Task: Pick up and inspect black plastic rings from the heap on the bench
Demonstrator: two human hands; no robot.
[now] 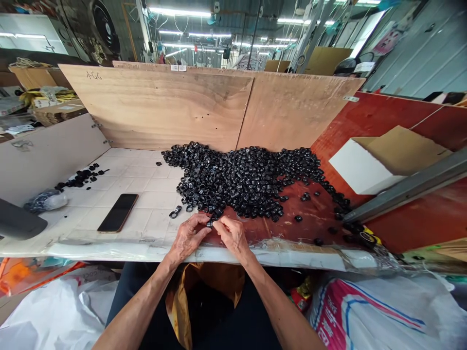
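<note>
By the table [120, 214], left hand [186, 238] and right hand [233, 237] pinch a black part [209, 223].

Long fluorescent tube lights [186, 10] line the ceiling at top centre, a ribbed grey metal wall [419, 51] fills the upper right, and plywood boards [156, 109] slope across mid-frame.

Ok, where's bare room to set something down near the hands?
Free white tile lies between the phone and the heap of black plastic parts. A red board strip lies right of the right hand, below the heap, with stray parts. Crowded: the heap against the plywood board, and where the left hand and right hand pinch a small black part.
</note>
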